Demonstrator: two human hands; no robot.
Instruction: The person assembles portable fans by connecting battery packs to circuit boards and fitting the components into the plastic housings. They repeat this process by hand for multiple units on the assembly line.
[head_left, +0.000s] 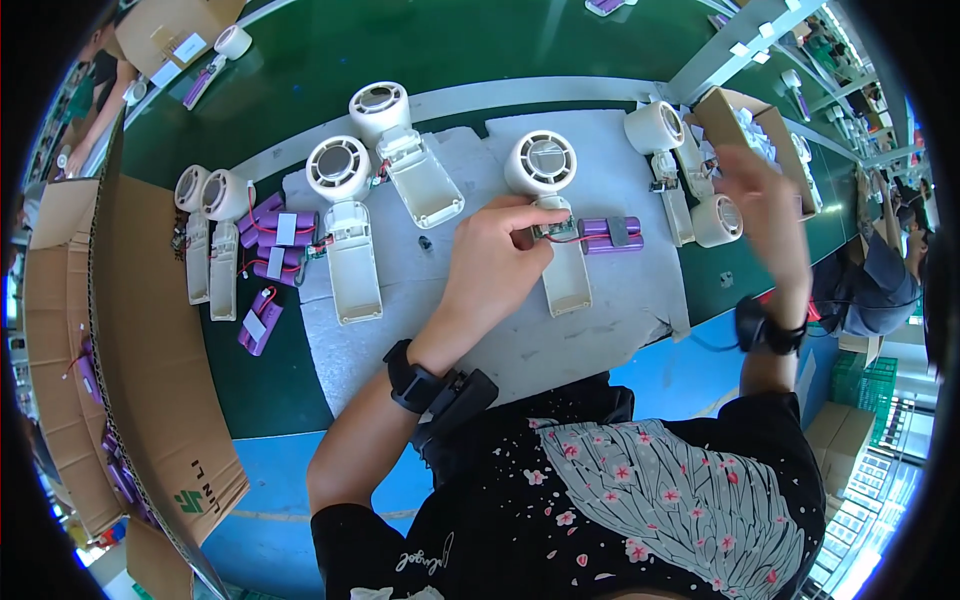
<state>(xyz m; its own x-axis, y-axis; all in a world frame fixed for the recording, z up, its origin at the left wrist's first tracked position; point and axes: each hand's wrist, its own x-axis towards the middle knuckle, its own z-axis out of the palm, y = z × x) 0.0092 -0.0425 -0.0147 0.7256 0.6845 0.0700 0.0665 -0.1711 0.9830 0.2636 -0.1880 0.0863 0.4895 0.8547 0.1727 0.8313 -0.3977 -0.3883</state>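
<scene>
My left hand (495, 258) is closed at the neck of a white handheld fan (541, 163), its thumb and forefinger on a small green circuit board (553, 229). The fan's handle is an open shell (567, 280) lying on a grey foam sheet. Red wires run from the board to a purple battery pack (611, 235) with a grey patch, just right of the handle. My right hand (755, 190) is raised at the right, by the front of a small cardboard box (782, 130) of white parts. Motion smears its fingers, and I cannot see whether it holds anything.
More open fans (350, 260) lie left on the foam (460, 345), others (655, 128) right. Several purple battery packs (262, 320) lie left, near a tall cardboard box (160, 330). A metal rail (480, 97) crosses behind. Another person (880, 280) sits at the far right.
</scene>
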